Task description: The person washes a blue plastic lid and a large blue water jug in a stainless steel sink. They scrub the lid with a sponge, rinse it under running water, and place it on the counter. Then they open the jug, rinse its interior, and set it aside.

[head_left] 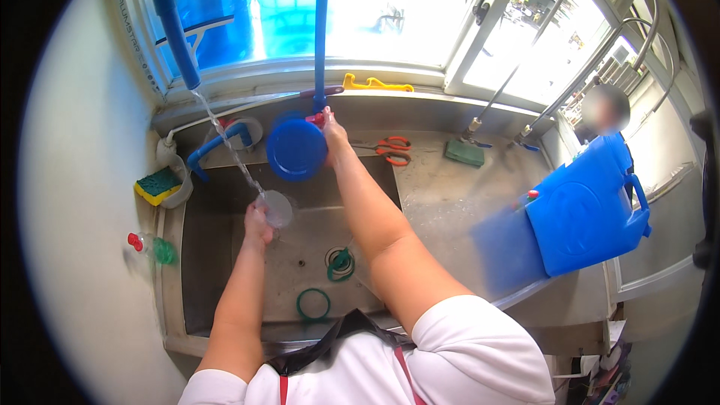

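Observation:
My left hand (260,224) grips a translucent round container or lid (275,209) over the stainless steel sink (315,225). A stream of water (228,146) from the blue pipe spout (188,76) lands on it. Farther up, the fingers of my right hand (334,138) are on the red valve handle (316,119) of an upright blue pipe (320,28). Just left of that hand is a round blue vessel (296,149); what supports it is hidden. Two green rings lie on the sink floor, one ring (313,304) near the front and the other (340,264) at the drain.
Orange-handled scissors (394,150) and a green scouring pad (464,153) lie on the steel counter. A large blue jug (590,208) stands at right, with a person's head (605,108) beyond it. A sponge (158,185) and a green bottle (163,250) are at left.

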The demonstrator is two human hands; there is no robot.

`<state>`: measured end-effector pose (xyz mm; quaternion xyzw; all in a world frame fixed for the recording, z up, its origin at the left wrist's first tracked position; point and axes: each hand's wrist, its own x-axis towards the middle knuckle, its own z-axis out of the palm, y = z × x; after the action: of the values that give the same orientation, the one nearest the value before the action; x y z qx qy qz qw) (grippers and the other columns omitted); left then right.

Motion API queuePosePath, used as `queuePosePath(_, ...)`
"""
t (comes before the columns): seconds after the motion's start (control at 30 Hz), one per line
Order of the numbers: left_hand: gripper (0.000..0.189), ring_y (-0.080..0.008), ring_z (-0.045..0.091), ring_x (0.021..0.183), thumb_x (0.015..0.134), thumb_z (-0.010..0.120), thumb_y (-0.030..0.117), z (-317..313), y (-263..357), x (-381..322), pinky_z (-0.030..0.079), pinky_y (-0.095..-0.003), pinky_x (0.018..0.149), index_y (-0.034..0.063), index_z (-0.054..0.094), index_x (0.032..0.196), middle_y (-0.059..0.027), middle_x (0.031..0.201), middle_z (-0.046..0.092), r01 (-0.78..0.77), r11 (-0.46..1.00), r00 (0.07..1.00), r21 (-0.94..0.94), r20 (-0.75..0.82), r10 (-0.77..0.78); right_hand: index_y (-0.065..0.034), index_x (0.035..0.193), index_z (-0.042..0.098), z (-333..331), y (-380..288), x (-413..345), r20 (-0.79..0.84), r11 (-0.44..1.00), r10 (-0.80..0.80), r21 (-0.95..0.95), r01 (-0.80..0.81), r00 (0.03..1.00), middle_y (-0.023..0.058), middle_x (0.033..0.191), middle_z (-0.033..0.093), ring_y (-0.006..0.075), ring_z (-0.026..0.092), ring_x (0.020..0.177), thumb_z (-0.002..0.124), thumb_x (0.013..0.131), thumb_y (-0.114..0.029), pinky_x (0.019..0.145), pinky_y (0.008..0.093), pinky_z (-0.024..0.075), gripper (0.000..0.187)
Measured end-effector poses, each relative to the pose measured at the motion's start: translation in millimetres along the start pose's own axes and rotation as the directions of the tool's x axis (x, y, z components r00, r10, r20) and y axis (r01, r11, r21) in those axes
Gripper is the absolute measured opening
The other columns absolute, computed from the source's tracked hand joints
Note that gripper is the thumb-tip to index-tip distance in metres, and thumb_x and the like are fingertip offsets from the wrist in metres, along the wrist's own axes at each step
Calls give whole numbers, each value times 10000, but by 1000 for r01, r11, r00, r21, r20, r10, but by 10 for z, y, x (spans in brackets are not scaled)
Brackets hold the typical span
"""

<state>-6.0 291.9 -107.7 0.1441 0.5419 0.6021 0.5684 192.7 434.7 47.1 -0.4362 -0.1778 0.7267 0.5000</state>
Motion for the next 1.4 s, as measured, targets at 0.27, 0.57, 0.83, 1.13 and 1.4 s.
queuePosePath(0.27,363,-276,623,1021,931,568,274,98,180,273,539,-451,839,52,564,1217,-119,1143,616,41,979,996,-199,-70,-55,34,1025,694,-234,1004,-372,409,35,54,-912,408,911,267,1038,672,399,630,1039,535,889,-588,916,419,480,656)
queuePosePath(0.57,477,-226,632,1041,969,493,512,10,230,97,511,-372,875,110,573,1213,-74,1135,652,135,908,911,-396,410,43,-112,1125,624,317,1139,-884,561,-274,81,-782,560,824,169,1030,694,344,661,1000,556,877,-253,823,460,531,293)
queuePosePath(0.83,454,-227,641,927,929,657,345,-174,347,143,541,-369,774,-4,586,1210,-128,1110,645,-191,973,981,-126,-58,185,-60,1151,616,209,1310,-854,674,-263,71,-698,666,735,205,1016,692,382,672,948,612,836,-257,825,458,542,372)
queuePosePath(1.13,659,-159,634,854,795,717,609,-284,244,-56,511,-325,723,15,674,1077,-72,956,684,-37,932,994,362,-81,70,39,1146,452,125,1475,-1156,501,-9,-114,-864,503,858,315,981,650,479,629,941,442,985,-336,833,522,499,407)
queuePosePath(1.4,636,-162,603,838,800,715,608,-99,-29,-576,480,-315,730,16,612,1008,-62,919,634,-473,846,881,245,133,454,-19,992,653,155,1195,-1513,494,-90,-189,-869,486,849,270,966,671,446,639,943,508,909,-615,822,492,512,619)
